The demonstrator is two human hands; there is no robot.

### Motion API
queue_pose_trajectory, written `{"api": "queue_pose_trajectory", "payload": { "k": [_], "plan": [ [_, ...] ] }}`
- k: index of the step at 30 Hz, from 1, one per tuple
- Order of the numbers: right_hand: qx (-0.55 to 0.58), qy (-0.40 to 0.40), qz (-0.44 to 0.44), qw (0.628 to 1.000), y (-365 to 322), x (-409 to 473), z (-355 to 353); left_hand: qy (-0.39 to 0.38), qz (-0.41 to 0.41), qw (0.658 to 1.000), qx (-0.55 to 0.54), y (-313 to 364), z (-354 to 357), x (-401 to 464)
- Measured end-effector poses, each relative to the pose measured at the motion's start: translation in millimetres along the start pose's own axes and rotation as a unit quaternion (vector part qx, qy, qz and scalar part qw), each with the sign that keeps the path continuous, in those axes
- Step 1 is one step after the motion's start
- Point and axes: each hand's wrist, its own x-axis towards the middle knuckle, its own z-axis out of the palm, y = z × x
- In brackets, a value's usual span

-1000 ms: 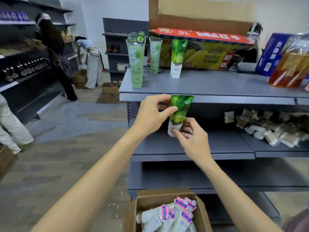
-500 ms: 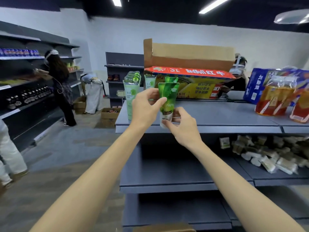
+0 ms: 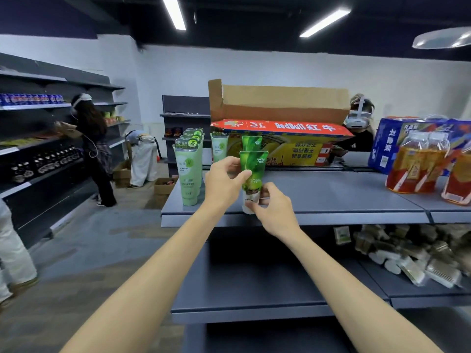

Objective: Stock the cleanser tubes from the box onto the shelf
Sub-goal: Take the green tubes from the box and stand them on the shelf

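So both hands are on one green cleanser tube, holding it upright, cap end down, right over the near edge of the top shelf. The left hand has its thumb across the front of the tube's middle and the fingers curled round behind it. The right hand pinches the white cap end at the bottom, fingers bent in around it. Can't really tell if the cap is touching the shelf or just above it, since the right hand covers that spot.

Just behind the held tube, farther back on the shelf, stands another green tube of the same kind, only its top showing. Left of that there's a single pale green tube, and further left a row of taller pale green tubes lined up front to back near the shelf's left end.

At the far side of the shelf sits a big Red Bull carton with its cardboard flap up. Off to the right are bottles of orange drink in plastic wrap and a blue pack behind them. The shelf below holds a pile of small wrapped packets on the right.
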Motion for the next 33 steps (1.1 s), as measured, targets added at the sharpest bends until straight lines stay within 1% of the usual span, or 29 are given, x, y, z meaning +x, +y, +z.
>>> {"api": "queue_pose_trajectory", "payload": {
  "k": [6,10,15,22,28,33],
  "plan": [
    [0.006,0.007,0.015,1.0,18,22,-2,-0.013,-0.003,1.0,0.023,-10,18,22],
    [-0.006,0.005,0.022,1.0,28,40,0,-0.01,-0.028,1.0,0.007,-19,29,38],
    [-0.009,0.009,0.027,1.0,40,62,4,-0.01,-0.036,0.999,-0.003,-30,40,55],
    [-0.021,-0.006,0.029,0.999,49,90,9,-0.011,-0.023,1.0,-0.004,-42,48,74],
    [-0.033,-0.016,0.019,0.999,53,107,10,-0.018,0.011,0.998,0.057,-52,51,90],
    [-0.035,-0.018,0.017,0.999,55,115,13,-0.014,0.017,0.998,0.066,-59,53,97]
  ]
}}
